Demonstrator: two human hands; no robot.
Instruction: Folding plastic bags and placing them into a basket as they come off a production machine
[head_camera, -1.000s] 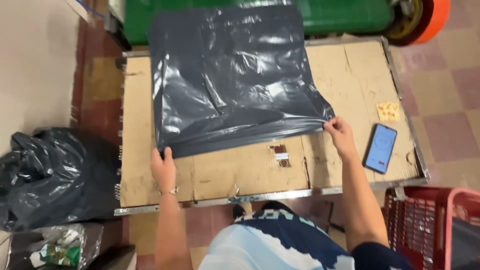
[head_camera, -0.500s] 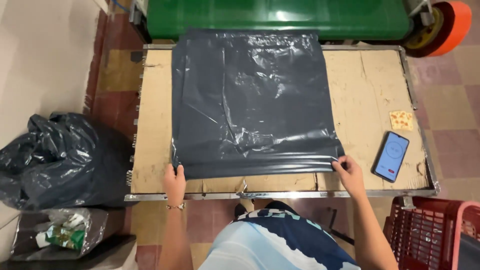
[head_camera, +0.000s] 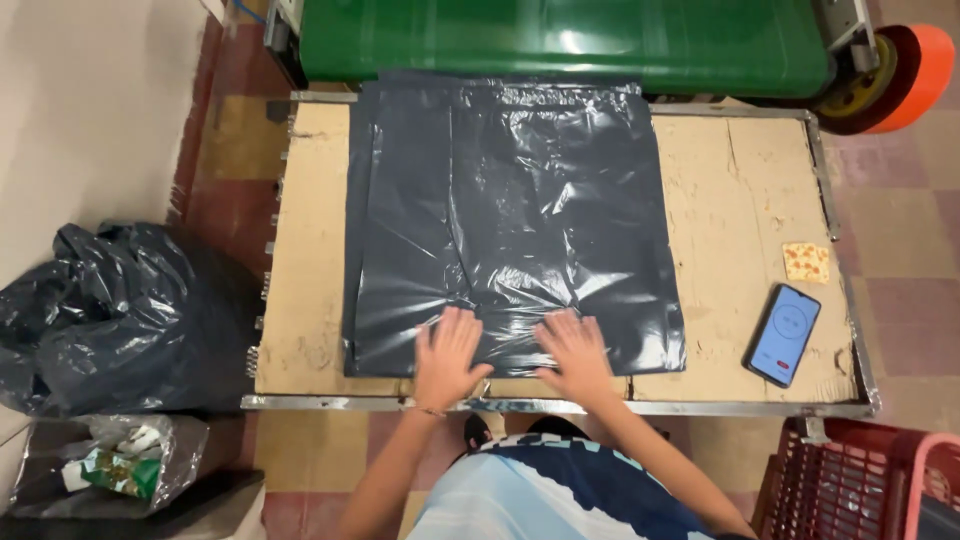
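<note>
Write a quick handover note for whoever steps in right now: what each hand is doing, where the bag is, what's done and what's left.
Left hand: flat, fingers spread, pressing the near edge of the dark plastic bag.
Right hand: the same, beside it.
Bag: spread flat on the cardboard-topped table, far edge by the green bin.
Phone and cracker lie at the table's right.
Done: bag laid out.
Left: wrinkles remain across the middle.

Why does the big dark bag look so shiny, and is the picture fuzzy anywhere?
In the head view, overhead light bounces off the wrinkled grey plastic bag, making pale glare streaks; the green bin shows a bright spot too. The left hand and right hand look slightly soft, the phone fairly sharp.
</note>
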